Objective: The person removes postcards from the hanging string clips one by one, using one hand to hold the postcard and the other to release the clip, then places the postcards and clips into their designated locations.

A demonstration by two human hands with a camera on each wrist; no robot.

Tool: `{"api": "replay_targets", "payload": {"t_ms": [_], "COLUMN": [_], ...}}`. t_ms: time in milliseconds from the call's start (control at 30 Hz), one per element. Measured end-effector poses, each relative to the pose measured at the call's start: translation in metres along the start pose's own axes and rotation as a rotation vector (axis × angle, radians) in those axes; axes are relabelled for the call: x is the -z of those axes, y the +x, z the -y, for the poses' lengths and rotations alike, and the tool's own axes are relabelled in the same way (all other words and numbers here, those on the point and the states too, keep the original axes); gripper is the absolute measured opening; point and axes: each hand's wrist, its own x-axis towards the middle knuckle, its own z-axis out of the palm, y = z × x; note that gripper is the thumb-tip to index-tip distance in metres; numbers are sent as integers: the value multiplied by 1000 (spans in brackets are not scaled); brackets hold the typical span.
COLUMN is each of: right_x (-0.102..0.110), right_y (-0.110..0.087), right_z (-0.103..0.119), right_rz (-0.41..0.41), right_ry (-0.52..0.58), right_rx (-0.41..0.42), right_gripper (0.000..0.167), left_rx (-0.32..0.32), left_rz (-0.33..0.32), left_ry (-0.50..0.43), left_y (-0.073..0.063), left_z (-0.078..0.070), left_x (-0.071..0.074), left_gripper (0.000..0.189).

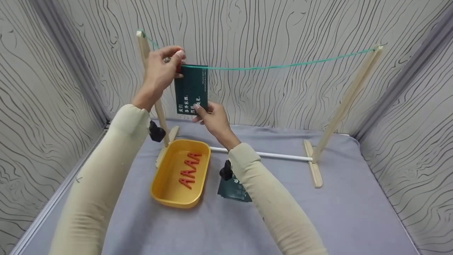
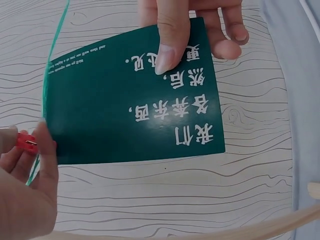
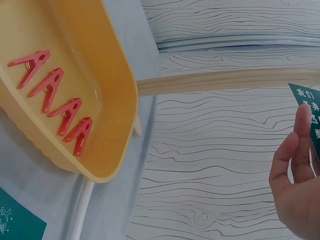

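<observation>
A dark green card (image 1: 191, 90) with white printed characters hangs against the green string (image 1: 244, 68), its top edge at the string. My right hand (image 1: 216, 120) pinches the card's lower right corner, thumb on the printed face. At the card's upper left corner my left hand (image 1: 161, 71) pinches a red clothespin (image 2: 27, 142), with the string passing beside its fingers. Part of that clothespin is hidden by the fingers, so I cannot tell whether it grips the card.
A yellow tub (image 1: 155, 193) on the grey cloth holds several red clothespins (image 3: 75, 135). More green cards (image 1: 231, 191) lie stacked under my right forearm. Wooden posts (image 1: 348, 102) carry the string at both ends, and a white rod (image 1: 283, 156) joins their feet.
</observation>
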Motion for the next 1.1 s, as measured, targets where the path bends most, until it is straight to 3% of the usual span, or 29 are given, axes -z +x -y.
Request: {"api": "replay_targets", "payload": {"t_ms": [300, 500, 900, 1100], "right_x": [-5, -5, -6, -5], "right_y": [-3, -4, -8, -12], "right_z": [2, 2, 1, 1], "right_rz": [14, 9, 30, 30], "right_ry": [5, 0, 12, 22], "right_rx": [-22, -11, -30, -51], "right_gripper": [20, 19, 17, 17], "left_rx": [-60, -82, -90, -129], "left_rz": [-74, -87, -108, -140], "left_ry": [-50, -53, -16, 34], "left_y": [3, 6, 3, 1], "left_z": [6, 6, -2, -6], "left_x": [-1, -1, -1, -3], "left_gripper": [23, 27, 22, 21]}}
